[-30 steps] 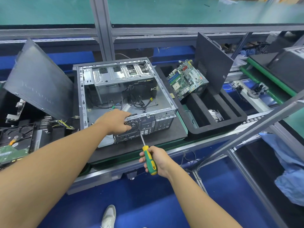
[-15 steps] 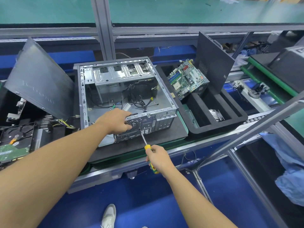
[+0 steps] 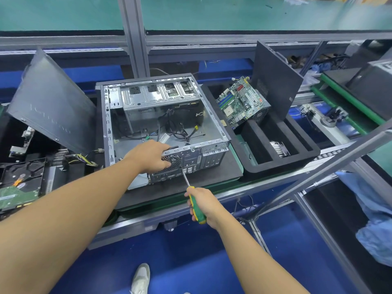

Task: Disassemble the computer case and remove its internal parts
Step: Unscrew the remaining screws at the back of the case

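**Screwdriver set against the rear panel of the opened case**

At the bottom edge, a pale shoe (image 3: 140,279) is seen on the blue floor. Above it, the screwdriver (image 3: 197,209) is gripped by the right hand (image 3: 206,205), with the fingers wrapped round the green and yellow handle. Its metal shaft is angled up and to the left, and the tip is set against the case's rear panel, just beside the round fan grille (image 3: 172,162).

The computer case (image 3: 214,117) is grasped by the left hand (image 3: 149,157), whose fingers are curled over the near top edge above the grille. The case is laid on its side on a black mat (image 3: 214,177) in the middle of the bench, with its open side turned up. Inside it, loose black cables (image 3: 180,132) are spread across the bottom, and a silver drive cage (image 3: 157,95) is fixed along the far side.

To the left, a hard drive (image 3: 23,177) and a bundle of coloured wires (image 3: 84,158) are laid out, and a dark side panel (image 3: 51,102) is propped at a tilt above them. To the right, a black foam tray (image 3: 282,166) is placed just beside the mat. A finned heat sink (image 3: 280,148) is held in one of its slots, a green motherboard (image 3: 239,102) is leant tilted at its far end, and a second dark panel (image 3: 273,81) is stood behind that
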Demonstrator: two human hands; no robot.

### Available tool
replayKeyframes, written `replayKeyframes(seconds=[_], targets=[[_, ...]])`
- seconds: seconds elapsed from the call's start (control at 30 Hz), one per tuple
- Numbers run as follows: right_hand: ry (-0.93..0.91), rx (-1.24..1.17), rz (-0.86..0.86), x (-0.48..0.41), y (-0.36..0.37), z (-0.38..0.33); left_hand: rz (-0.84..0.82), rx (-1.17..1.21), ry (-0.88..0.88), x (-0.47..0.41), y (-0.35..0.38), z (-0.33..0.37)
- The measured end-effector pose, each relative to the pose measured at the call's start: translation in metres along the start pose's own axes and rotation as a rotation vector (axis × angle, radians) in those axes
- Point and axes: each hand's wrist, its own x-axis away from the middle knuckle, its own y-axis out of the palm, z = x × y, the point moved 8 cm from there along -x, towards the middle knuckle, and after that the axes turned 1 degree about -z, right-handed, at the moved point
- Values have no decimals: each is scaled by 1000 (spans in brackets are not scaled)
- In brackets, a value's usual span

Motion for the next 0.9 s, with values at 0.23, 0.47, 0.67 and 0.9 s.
replayKeyframes(seconds=[0.23, 0.47, 0.67, 0.9], targets=[[-1, 15, -14, 3, -5, -3, -6, -5, -5, 0, 2, 1], [-186, 278, 133, -3, -16, -9, -13, -1, -23, -1, 3, -1], [-134, 286, 132, -3, -14, -4, -26, -3, -22, -1, 3, -2], [38, -43, -73, -3, -1, 1, -20, -27, -19, -1, 3, 0]])
